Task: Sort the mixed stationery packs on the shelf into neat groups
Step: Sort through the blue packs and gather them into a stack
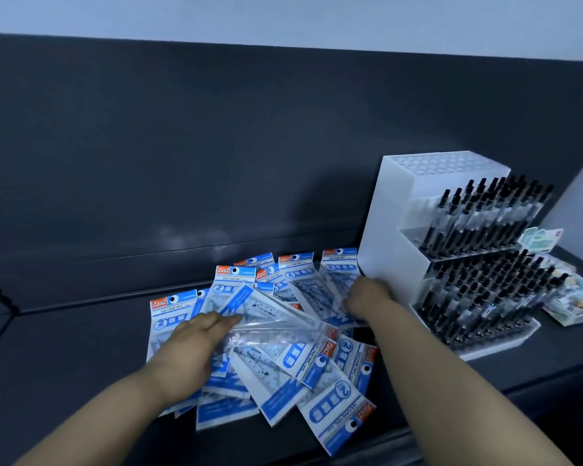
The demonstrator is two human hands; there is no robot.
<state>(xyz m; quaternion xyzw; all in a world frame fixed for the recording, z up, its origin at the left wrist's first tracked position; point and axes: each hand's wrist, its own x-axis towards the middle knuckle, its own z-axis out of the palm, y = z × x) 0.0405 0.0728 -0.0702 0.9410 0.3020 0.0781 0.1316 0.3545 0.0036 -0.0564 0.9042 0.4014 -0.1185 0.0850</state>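
Observation:
Several blue-and-white geometric set packs (pixel 334 408) lie in a loose, overlapping heap on the dark shelf (pixel 81 348). My left hand (pixel 189 344) is over the left of the heap, fingers on a clear-fronted pack (pixel 276 317) that lies tilted across the top. My right hand (pixel 367 297) reaches to the back right of the heap, its fingers curled onto the packs (pixel 300 274) beside the pen stand; whether it grips one is hidden. Packs at the back stand upright in rows, those at the front lie turned sideways.
A white tiered pen stand (pixel 394 223) full of black pens (pixel 485 287) stands right of the heap, touching the back packs. Pastel-coloured packs (pixel 572 301) lie at the far right. The shelf's front edge (pixel 485 398) runs just below the heap.

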